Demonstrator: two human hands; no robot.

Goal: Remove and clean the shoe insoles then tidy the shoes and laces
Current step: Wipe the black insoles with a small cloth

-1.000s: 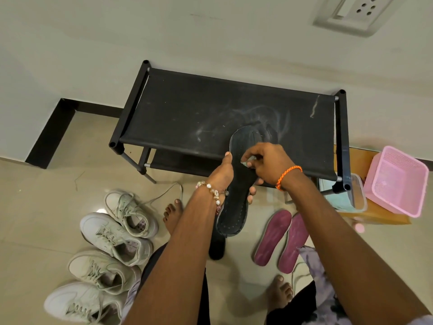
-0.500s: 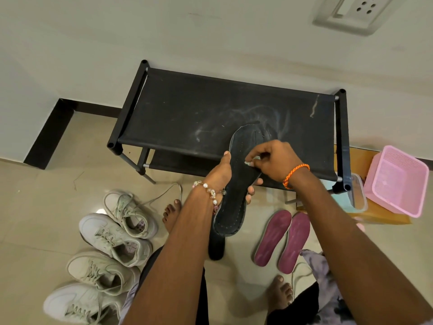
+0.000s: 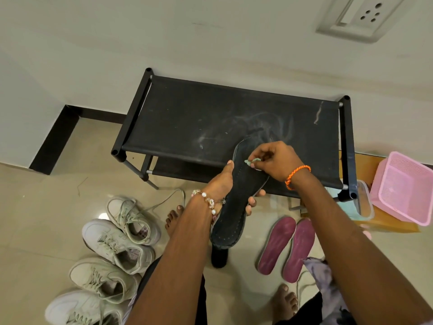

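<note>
R hand, pinching a small green wipe, is sliding toward 12 o'clock up the black insole; L hand is gripping it mid-length — cleaning's progressing.

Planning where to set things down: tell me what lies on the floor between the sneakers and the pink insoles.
In the head view, between the sneakers and pink insoles: a bare foot and a second black insole, partly hidden by the arm.

Shoes lie left of the insoles, rack behind

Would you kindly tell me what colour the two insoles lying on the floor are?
The insoles are magenta, a dark pink, seen in the head view.
</note>
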